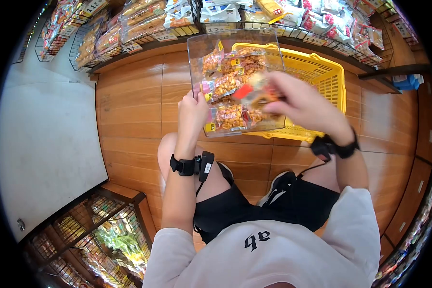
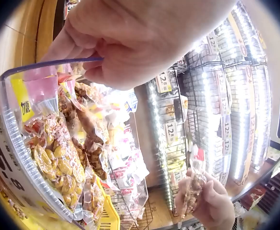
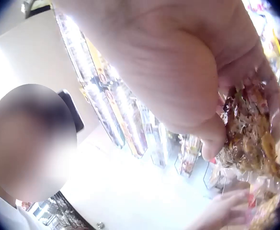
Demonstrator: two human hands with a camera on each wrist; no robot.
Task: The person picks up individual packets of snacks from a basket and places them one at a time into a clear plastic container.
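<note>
A clear plastic box [image 1: 193, 62] holds several bagged nut snacks [image 1: 228, 85] with yellow and pink labels. The left hand [image 1: 193, 111] grips the box's left wall; in the left wrist view its fingers curl over the rim [image 2: 49, 62]. Above the box's right side, the right hand [image 1: 305, 103], partly blurred, holds one snack packet [image 1: 257, 92] with a red patch. In the right wrist view that packet [image 3: 250, 129] lies between thumb and fingers. A price label [image 2: 8, 167] shows on the box's outer wall.
A yellow basket [image 1: 338, 81] stands on the wooden-look floor [image 1: 129, 105], under and right of the box. Wire shelves of packaged food [image 1: 144, 24] curve along the far side. A white surface [image 1: 53, 139] is at left, with racks at lower left and right.
</note>
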